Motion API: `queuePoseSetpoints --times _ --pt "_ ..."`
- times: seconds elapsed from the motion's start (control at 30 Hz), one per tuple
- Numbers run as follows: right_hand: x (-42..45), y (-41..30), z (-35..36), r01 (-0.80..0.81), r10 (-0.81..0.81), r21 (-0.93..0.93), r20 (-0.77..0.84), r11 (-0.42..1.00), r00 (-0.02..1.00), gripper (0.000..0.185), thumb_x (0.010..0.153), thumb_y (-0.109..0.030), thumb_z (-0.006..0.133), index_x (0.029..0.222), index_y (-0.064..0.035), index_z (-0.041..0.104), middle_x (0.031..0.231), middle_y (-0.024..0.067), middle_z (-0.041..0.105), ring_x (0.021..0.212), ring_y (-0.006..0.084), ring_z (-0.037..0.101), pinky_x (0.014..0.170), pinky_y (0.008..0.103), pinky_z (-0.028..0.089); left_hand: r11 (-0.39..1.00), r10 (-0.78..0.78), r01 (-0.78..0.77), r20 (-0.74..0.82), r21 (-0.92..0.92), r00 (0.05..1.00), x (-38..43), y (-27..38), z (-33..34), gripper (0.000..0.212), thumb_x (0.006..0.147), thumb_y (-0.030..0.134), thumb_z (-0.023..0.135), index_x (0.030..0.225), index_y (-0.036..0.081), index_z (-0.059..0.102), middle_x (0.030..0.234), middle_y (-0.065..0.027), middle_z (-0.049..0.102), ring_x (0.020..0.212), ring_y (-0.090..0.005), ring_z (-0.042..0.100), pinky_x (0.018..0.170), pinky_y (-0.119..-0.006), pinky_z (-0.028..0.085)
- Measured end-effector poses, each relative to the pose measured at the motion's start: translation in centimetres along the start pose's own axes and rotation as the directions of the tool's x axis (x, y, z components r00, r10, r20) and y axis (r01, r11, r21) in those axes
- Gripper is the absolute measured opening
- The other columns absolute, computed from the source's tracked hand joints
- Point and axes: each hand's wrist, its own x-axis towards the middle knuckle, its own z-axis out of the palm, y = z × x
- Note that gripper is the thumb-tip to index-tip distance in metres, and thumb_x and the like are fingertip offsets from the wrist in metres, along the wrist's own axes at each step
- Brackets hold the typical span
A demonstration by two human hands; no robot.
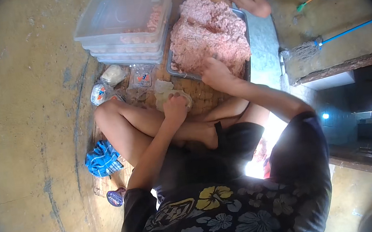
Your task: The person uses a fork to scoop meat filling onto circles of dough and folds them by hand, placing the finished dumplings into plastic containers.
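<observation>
A big mound of pink minced meat (pixel 210 32) fills a grey tray (pixel 186 76) in front of me. My right hand (pixel 216 74) reaches to the near edge of the meat, its fingertips partly hidden there. A small greyish tip shows beside those fingers, too small to name. My left hand (pixel 175 106) is curled just above my crossed legs, at pale, thin round wrappers (pixel 165 95). Whether its fingers grip one of them is hidden. Clear plastic packets (pixel 142 75) and a white wrapped bundle (pixel 113 74) lie to the left of the wrappers.
Stacked translucent plastic boxes (pixel 117 19) with pink pieces inside stand at the back left. Another person's arm (pixel 241 1) rests behind the tray. A blue checked cloth (pixel 103 158) and a purple-lidded cup (pixel 115 198) lie left of my leg. A mop (pixel 307 50) is at the right.
</observation>
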Motion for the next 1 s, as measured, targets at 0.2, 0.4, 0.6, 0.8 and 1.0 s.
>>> queuePoseSetpoints --times 0.2,0.4,0.6,0.8,1.0 --pt "-0.6 3.8 -5.2 -0.384 0.358 0.253 0.143 0.888 0.923 0.015 0.086 -0.018 0.06 0.083 -0.0168 0.075 0.076 0.0034 0.071 0.078 0.0238 0.07 0.083 0.0414 0.04 0.998 0.0 0.005 0.073 -0.06 0.997 -0.5 -0.8 0.2 0.006 0.072 0.009 0.067 0.076 0.005 0.071 0.096 -0.012 0.064 0.096 -0.0325 0.062 0.072 -0.043 0.057" --pt "0.8 1.0 -2.8 -0.325 0.303 0.215 0.131 0.921 0.944 0.018 0.082 -0.018 0.065 0.097 -0.0112 0.074 0.097 0.0104 0.073 0.097 0.0266 0.069 0.092 0.0449 0.042 0.993 0.084 -0.078 -0.057 0.093 0.995 0.3 -0.6 1.3 0.004 0.07 0.012 0.072 0.074 0.011 0.072 0.105 -0.0121 0.063 0.104 -0.0335 0.059 0.076 -0.045 0.055" --pt "6.6 0.4 -6.5 -0.425 0.286 0.476 0.339 0.77 0.896 0.029 0.081 -0.009 0.06 0.107 -0.0013 0.069 0.111 0.017 0.069 0.109 0.0294 0.065 0.093 0.0516 0.046 0.998 0.058 -0.059 -0.027 -0.024 0.998 0.7 -0.5 0.1 0.006 0.07 0.008 0.068 0.073 0.004 0.071 0.095 -0.0145 0.065 0.096 -0.0338 0.062 0.072 -0.043 0.056" --pt "9.5 -0.4 -6.2 -0.49 0.396 0.68 0.306 0.546 0.866 0.029 0.082 -0.012 0.059 0.106 0.0025 0.067 0.112 0.0185 0.068 0.109 0.0332 0.064 0.095 0.0516 0.048 0.96 0.0 -0.027 -0.096 -0.28 0.995 0.2 -1.3 -1.6 0.007 0.07 0.011 0.07 0.075 0.005 0.07 0.084 -0.0136 0.066 0.083 -0.0344 0.065 0.072 -0.044 0.056" --pt "7.8 -1.1 -1.2 -0.405 0.586 0.745 0.024 0.53 0.81 0.032 0.081 -0.013 0.06 0.108 0.003 0.067 0.107 0.0244 0.067 0.104 0.0392 0.064 0.094 0.047 0.05 0.495 -0.266 0.053 -0.093 -0.868 0.96 0.9 -2.7 -1.8 0.018 0.081 0.019 0.064 0.09 0.004 0.065 0.099 -0.0164 0.07 0.09 -0.0307 0.068 0.082 -0.043 0.055"
